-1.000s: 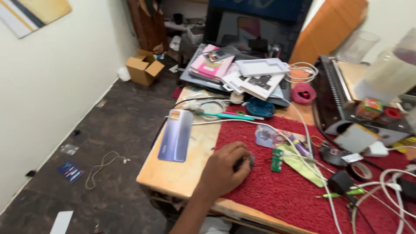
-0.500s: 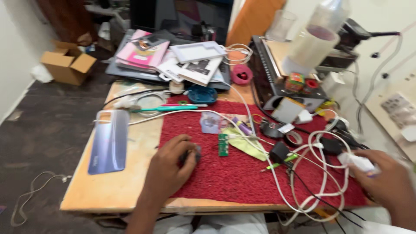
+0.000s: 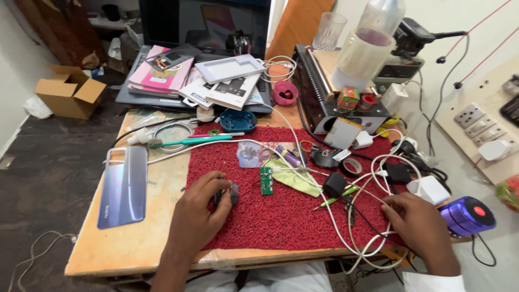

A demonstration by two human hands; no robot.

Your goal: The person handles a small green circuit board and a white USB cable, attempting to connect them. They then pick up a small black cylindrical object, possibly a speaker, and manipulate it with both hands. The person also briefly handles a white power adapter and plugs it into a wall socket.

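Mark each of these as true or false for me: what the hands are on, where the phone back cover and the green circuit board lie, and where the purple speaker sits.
1. The left hand rests on a small dark part on the red mat. True.
2. The right hand is lifted clear of the cables. False: it lies among the white cables at the mat's right edge.
3. The phone back cover lies on the red mat. False: it lies on bare wood to the mat's left.
4. The green circuit board lies on the mat between the hands. True.
5. The purple speaker sits by the left hand. False: it is beside the right hand.
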